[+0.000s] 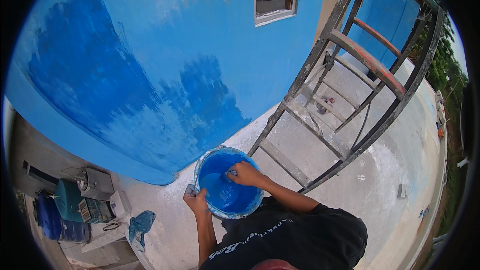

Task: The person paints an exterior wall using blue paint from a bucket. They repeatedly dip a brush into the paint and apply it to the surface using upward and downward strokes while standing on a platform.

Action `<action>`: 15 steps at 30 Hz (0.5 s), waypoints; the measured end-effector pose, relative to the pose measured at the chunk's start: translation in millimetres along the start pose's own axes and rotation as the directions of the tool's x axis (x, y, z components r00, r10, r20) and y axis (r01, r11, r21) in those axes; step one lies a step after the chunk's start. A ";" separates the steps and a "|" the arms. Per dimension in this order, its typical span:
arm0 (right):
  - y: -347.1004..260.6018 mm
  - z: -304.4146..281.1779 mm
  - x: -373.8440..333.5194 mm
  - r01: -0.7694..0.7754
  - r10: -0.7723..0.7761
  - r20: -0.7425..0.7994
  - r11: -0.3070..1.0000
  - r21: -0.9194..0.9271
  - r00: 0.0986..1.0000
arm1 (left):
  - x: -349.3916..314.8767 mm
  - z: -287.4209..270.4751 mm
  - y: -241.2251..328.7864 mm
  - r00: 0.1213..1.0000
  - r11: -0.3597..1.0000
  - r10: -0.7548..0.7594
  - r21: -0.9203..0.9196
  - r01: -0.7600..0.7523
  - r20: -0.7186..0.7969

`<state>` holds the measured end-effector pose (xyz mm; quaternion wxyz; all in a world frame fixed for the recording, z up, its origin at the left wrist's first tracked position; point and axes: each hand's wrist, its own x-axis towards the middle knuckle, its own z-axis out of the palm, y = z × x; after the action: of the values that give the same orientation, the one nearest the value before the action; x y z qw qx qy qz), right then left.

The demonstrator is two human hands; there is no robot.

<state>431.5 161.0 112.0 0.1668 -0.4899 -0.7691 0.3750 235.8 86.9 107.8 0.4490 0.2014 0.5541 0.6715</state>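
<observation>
A paint bucket (pixel 249 210) with a paint-smeared rim is in front of my body, with blue paint (pixel 220 196) inside. At its left side, my left hand (pixel 196 198) is closed on the rim. My right hand (pixel 246 174) reaches over the opening from the right, its fingers closed round what looks like a paintbrush (pixel 228 176); the brush is mostly hidden by the fingers and its lower end points into the bucket. Beyond the bucket rises a light blue wall (pixel 165 30) with darker blue patches (pixel 95 65) on it.
A paint-spattered ladder (pixel 292 165) stands close on my right. The wall has a small framed window (pixel 275 16). A blue plastic bag (pixel 142 225) lies at the floor's left edge, with tanks (pixel 69 200) and boxes lower down beyond it. A small block (pixel 402 191) lies far right.
</observation>
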 end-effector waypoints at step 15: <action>-17.5 -8.9 19.1 -0.054 0.019 0.187 0.982 0.182 0.982 | -18.6 10.2 14.9 0.999 0.999 -0.030 0.021 0.030 -0.024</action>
<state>417.1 177.3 128.8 0.1332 -0.4495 -0.7335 0.4921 247.5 77.5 128.8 0.4501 0.1898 0.5695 0.6611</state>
